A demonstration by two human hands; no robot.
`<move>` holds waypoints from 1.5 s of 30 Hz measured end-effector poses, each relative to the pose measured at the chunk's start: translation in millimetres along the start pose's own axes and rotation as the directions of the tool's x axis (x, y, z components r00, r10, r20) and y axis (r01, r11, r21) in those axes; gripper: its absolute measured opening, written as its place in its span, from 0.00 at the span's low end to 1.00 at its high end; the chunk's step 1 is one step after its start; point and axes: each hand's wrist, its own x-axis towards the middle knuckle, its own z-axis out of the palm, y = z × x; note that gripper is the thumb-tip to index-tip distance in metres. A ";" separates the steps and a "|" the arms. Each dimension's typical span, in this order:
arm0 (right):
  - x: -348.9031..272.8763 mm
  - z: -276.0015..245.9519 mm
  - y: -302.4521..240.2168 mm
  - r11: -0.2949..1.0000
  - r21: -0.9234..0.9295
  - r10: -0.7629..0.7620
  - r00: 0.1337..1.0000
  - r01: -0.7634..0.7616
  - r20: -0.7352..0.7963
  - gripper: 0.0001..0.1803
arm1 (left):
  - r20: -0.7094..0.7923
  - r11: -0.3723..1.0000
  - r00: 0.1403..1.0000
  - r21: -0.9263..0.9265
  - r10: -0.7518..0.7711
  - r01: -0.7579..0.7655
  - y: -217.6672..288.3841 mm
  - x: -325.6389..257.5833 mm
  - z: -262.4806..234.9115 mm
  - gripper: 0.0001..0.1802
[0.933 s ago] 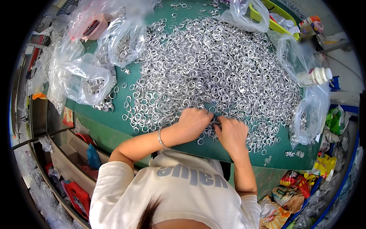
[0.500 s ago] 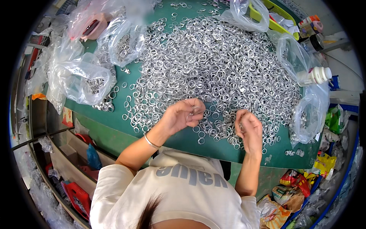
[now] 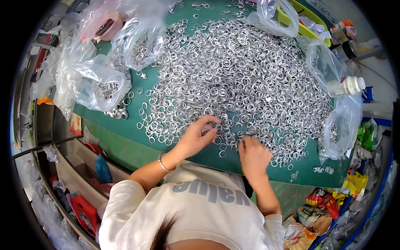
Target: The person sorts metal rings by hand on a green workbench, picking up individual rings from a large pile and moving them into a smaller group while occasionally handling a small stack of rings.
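Observation:
A broad heap of silver metal rings [image 3: 233, 75] covers much of the green tabletop. At the heap's near edge my left hand [image 3: 199, 135], with a bangle [image 3: 166, 163] on its wrist, is curled with a few small rings partly visible among its fingers. To its right, my right hand [image 3: 254, 156] is turned knuckles up, its fingertips pinched together low at the table beside loose rings. What lies between those fingertips is mostly hidden. A short row of loose rings [image 3: 222, 150] lies on the table between both hands.
Clear plastic bags [image 3: 98, 83] with rings inside stand at the left, near a pink basket [image 3: 109, 28]. A white bottle [image 3: 353, 85] lies by another bag [image 3: 339, 129] on the right. A yellow-green bin [image 3: 306, 27] is at the back right. Drawers [image 3: 79, 166] sit below left.
My right hand has moved left and down, from raised above the rings to the table edge of the heap. The left hand has shifted slightly right and lower. The view has shifted a little.

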 end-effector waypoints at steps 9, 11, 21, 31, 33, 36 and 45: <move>16.5 -16.1 25.6 -0.415 0.880 0.163 0.933 -0.230 0.321 0.06 | -0.039 0.986 0.995 -0.144 -0.092 0.086 -10.6 -29.2 -23.2 0.10; 21.7 -11.4 17.1 -0.674 0.701 0.099 0.911 -0.234 0.399 0.09 | 0.083 0.886 0.979 -0.415 -0.189 0.206 -8.1 -35.1 -24.7 0.13; 31.0 0.9 -2.5 0.155 0.932 0.198 0.934 -0.328 0.296 0.09 | -0.257 0.810 0.889 0.557 0.379 -0.184 -7.7 -39.0 -18.8 0.08; 39.0 -3.1 -7.5 0.978 0.200 -0.026 0.987 0.058 -0.161 0.09 | -0.116 0.419 0.829 0.895 0.547 -0.151 -2.3 0.4 -36.3 0.09; 42.2 1.9 -13.1 0.988 0.035 -0.142 0.976 0.150 -0.166 0.09 | -0.070 0.403 0.844 0.897 0.532 -0.180 2.2 0.9 -39.1 0.08; 44.0 -1.6 -10.7 0.989 0.083 -0.119 0.989 0.126 -0.085 0.08 | -0.032 0.372 0.869 0.911 0.493 -0.177 4.0 -1.9 -41.2 0.08; 45.1 0.7 -37.1 0.856 0.504 -0.100 0.993 0.115 -0.056 0.08 | -0.061 0.388 0.898 0.913 0.435 -0.126 9.2 -2.4 -43.3 0.11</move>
